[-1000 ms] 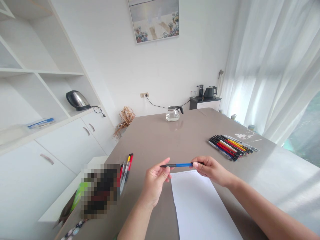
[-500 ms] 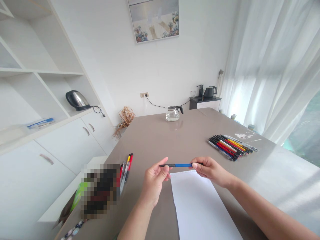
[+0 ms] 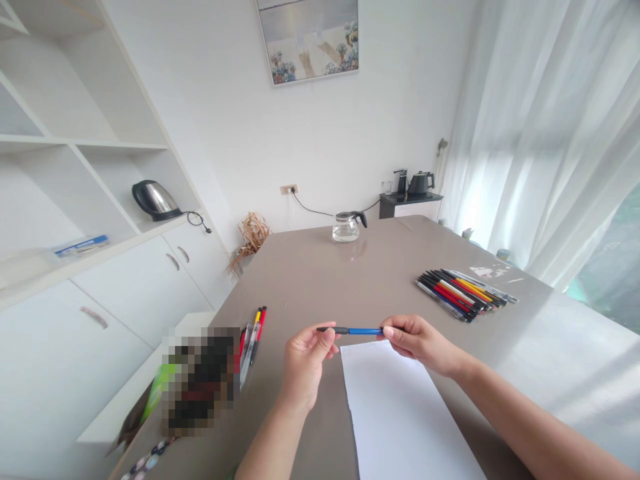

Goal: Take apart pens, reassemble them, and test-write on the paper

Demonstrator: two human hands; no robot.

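A blue pen (image 3: 365, 331) with a black grip section is held level between both hands, over the far edge of a white sheet of paper (image 3: 400, 407). My left hand (image 3: 309, 360) pinches its dark tip end between thumb and fingers. On the other end, the fingers of my right hand (image 3: 417, 341) close around the barrel, hiding part of it. The paper lies flat on the brown table (image 3: 310, 280), below and between the forearms.
Several pens (image 3: 463, 293) lie in a row at the right; a few more pens (image 3: 254, 337) lie left, beside a blurred-out dark object (image 3: 203, 383). A glass pot (image 3: 346, 228) with clear liquid stands at the back. A beaded string (image 3: 150, 460) lies at the near left edge.
My left hand has shifted very slightly left, still on the pen's tip end. The right hand and the pen stay almost where they were.
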